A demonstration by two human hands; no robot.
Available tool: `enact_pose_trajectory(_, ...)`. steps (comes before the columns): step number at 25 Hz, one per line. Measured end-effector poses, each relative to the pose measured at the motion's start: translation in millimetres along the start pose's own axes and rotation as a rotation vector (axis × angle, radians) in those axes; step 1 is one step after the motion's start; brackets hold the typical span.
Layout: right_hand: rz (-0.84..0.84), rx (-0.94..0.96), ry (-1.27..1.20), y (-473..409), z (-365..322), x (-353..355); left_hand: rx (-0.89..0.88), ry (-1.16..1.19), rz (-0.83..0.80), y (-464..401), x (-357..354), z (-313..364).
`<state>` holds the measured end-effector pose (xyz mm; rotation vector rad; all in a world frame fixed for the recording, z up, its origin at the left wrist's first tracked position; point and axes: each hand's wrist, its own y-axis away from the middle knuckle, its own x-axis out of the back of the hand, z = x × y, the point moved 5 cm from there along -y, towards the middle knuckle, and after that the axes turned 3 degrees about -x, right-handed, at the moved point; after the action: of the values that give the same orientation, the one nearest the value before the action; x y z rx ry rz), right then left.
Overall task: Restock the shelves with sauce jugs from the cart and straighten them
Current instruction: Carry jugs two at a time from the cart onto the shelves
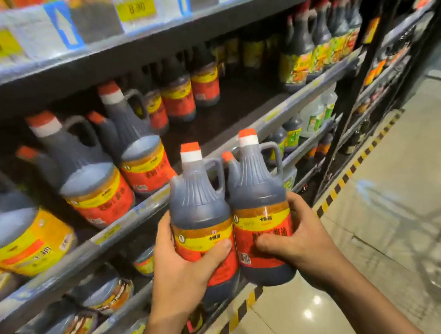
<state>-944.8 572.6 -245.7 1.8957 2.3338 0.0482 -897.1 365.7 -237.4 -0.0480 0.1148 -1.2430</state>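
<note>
Left hand [184, 268] grips the left jug [201, 220]; right hand [300, 237] grips the right jug [259, 206], fingers wrapped behind, apparently; jugs touching, upright.

We see two jugs, the left jug [201, 220] and the right jug [259, 206], both dark brown with red-and-yellow labels and white caps topped in orange-red. The shelved jugs [94, 181] beside them carry the same red and yellow bands, while the bottles [318, 48] further right wear green-and-yellow labels. The shelf edge [125, 225] is grey; its price tags [136, 7] above are yellow with blue arrows. The floor [401, 169] is pale beige, edged by a black-and-yellow striped strip [355, 167].
</note>
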Motion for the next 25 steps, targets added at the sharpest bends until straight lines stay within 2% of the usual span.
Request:
enact_pose_trajectory(6, -0.239, 0.13, 0.053, -72.2, -40.7, 5.1, -0.103, -0.062, 0.092, -42.9, -18.6, 31.6)
enact_pose_trajectory(12, -0.417, 0.335, 0.143, -150.2, -86.7, 18.5, -0.192, -0.29, 0.309, -73.3, -49.7, 61.0)
enact_pose_trajectory(19, -0.531, 0.603, 0.154, -215.5, -127.4, 31.8, -0.435, -0.497, 0.501, -118.4, -82.6, 83.1)
enact_pose_trajectory(25, -0.521, 0.581, 0.196, -257.1, -120.2, 30.4, -0.306, -0.589, 0.586, -147.8, -91.2, 68.7)
